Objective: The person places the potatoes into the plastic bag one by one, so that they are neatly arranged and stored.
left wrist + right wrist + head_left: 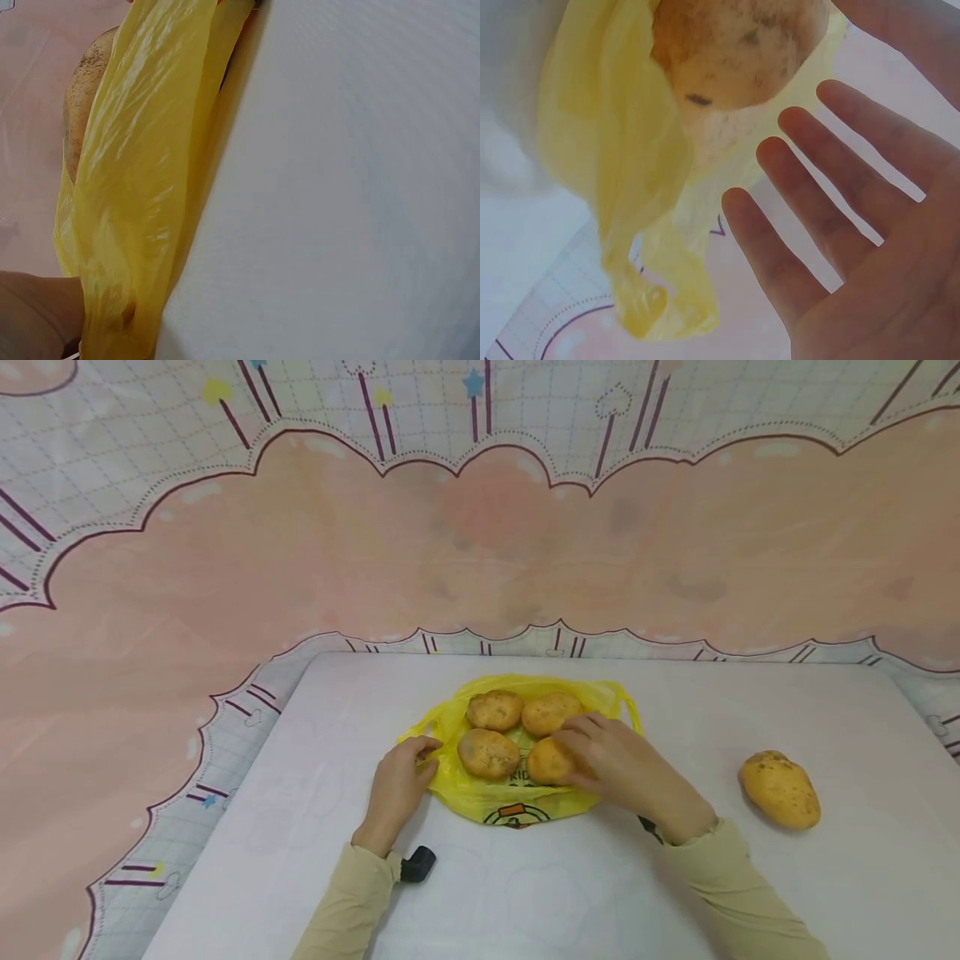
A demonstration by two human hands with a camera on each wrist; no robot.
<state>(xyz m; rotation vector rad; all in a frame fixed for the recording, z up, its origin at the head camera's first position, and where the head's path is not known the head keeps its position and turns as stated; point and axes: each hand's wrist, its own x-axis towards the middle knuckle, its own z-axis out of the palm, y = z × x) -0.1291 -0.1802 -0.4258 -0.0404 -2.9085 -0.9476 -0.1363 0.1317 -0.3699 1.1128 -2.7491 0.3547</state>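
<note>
A yellow plastic bag (450, 793) lies spread on the table with several potatoes on its open middle. My left hand (397, 785) pinches the bag's left edge, and in the left wrist view the yellow plastic covers part of the thumb (37, 311). Above the front right potato (551, 762) is my right hand (618, 768). In the right wrist view, its fingers (810, 202) are straight and spread, close to a potato (742, 49) and not curled round it. The front left potato (488, 754), back left potato (495, 710) and back right potato (551, 713) rest on the bag.
One more potato (780, 789) lies alone on the white table (525, 893), off to the right of the bag. Behind the table hangs a patterned cloth (495, 543). A black wrist device (417, 865) shows at the left sleeve.
</note>
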